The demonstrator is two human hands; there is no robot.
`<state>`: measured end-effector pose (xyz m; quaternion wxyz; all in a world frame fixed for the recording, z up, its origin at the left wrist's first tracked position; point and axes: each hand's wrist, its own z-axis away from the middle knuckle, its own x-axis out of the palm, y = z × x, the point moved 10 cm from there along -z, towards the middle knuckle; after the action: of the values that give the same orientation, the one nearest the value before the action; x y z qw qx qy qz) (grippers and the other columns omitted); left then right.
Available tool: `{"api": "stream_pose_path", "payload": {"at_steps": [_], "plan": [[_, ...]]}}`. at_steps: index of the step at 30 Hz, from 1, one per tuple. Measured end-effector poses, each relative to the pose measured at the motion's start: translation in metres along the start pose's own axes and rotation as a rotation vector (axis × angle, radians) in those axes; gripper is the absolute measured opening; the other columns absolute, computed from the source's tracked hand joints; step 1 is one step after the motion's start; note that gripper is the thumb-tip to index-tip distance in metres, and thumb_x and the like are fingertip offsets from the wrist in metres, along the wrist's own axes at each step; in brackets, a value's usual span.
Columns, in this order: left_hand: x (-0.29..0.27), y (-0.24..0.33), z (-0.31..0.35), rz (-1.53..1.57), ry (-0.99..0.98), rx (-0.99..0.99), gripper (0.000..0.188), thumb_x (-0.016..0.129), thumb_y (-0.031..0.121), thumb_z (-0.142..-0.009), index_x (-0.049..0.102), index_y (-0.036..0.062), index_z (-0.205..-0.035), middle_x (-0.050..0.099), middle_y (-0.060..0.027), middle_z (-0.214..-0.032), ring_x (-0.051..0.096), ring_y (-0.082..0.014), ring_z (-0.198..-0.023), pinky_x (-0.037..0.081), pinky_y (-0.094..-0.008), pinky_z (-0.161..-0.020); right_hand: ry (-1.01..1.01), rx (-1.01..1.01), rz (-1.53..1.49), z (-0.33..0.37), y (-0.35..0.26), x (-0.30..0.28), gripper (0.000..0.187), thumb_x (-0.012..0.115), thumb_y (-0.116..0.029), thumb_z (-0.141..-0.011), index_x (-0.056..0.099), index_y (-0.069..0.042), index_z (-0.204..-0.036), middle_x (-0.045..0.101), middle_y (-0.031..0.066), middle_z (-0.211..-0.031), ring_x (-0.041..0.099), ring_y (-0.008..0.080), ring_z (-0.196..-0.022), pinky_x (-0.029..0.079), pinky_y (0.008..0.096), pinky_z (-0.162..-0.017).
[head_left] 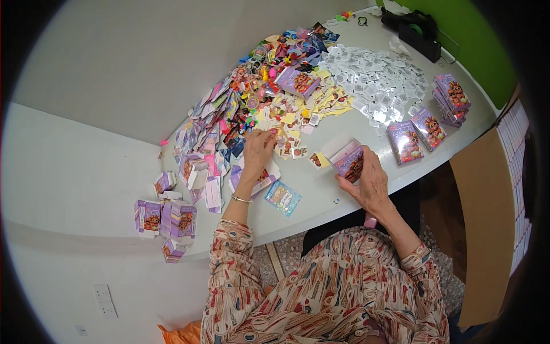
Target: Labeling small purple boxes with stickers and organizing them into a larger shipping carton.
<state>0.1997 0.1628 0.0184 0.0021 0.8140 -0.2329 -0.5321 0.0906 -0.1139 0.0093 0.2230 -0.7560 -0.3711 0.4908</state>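
Carton, purple with a flap open, clasped between thumb and fingers of the right hand over the tabletop; left hand at the mixed pile, its fingers' closure indeterminable.

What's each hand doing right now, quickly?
Left hand: fingers bent at the pile of small colourful trinkets; whether it grips one cannot be told.
Right hand: closed, holding a purple printed carton.
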Motion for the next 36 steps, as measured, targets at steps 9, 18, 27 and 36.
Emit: {"api": "stream_pose_path", "payload": {"at_steps": [9, 18, 27, 36], "plan": [[-0.015, -0.032, -0.016, 0.287, -0.119, -0.182, 0.020, 0.067, 0.012, -0.083, 0.068, -0.0007, -0.098, 0.068, -0.0093, -0.086, 0.062, -0.0157, -0.075, 0.050, -0.0284, -0.071, -0.022, 0.000, 0.024, -0.001, -0.001, -0.001, 0.086, 0.079, -0.030, -0.070, 0.034, 0.009, -0.131, 0.053, 0.0236, -0.109, 0.056, 0.0374, -0.098, 0.049, 0.0412, -0.081], [0.000, 0.002, 0.008, 0.095, -0.221, -0.044, 0.030, 0.072, 0.018, -0.078, 0.067, 0.0003, -0.102, 0.068, -0.0112, -0.092, 0.062, -0.0222, -0.082, 0.048, -0.0322, -0.075, -0.008, -0.026, 0.023, -0.002, -0.003, -0.002, 0.087, 0.079, -0.031, -0.069, 0.033, 0.009, -0.131, 0.053, 0.0232, -0.107, 0.056, 0.0367, -0.096, 0.048, 0.0408, -0.080], [0.003, -0.029, 0.000, 0.459, -0.242, -0.312, 0.023, 0.066, 0.018, -0.086, 0.069, -0.0028, -0.094, 0.068, -0.0070, -0.082, 0.060, -0.0140, -0.071, 0.047, -0.0254, -0.066, -0.017, -0.043, 0.044, -0.004, -0.007, -0.002, 0.088, 0.080, -0.032, -0.069, 0.034, 0.009, -0.131, 0.053, 0.0232, -0.106, 0.056, 0.0363, -0.097, 0.049, 0.0405, -0.080], [0.013, -0.043, 0.008, 0.907, -0.257, -0.700, 0.019, 0.066, 0.021, -0.086, 0.070, 0.0028, -0.092, 0.068, -0.0036, -0.079, 0.062, -0.0094, -0.068, 0.047, -0.0223, -0.064, -0.042, -0.005, 0.041, -0.004, -0.002, -0.001, 0.087, 0.080, -0.032, -0.069, 0.034, 0.007, -0.131, 0.053, 0.0217, -0.105, 0.056, 0.0350, -0.097, 0.049, 0.0402, -0.079]]}}
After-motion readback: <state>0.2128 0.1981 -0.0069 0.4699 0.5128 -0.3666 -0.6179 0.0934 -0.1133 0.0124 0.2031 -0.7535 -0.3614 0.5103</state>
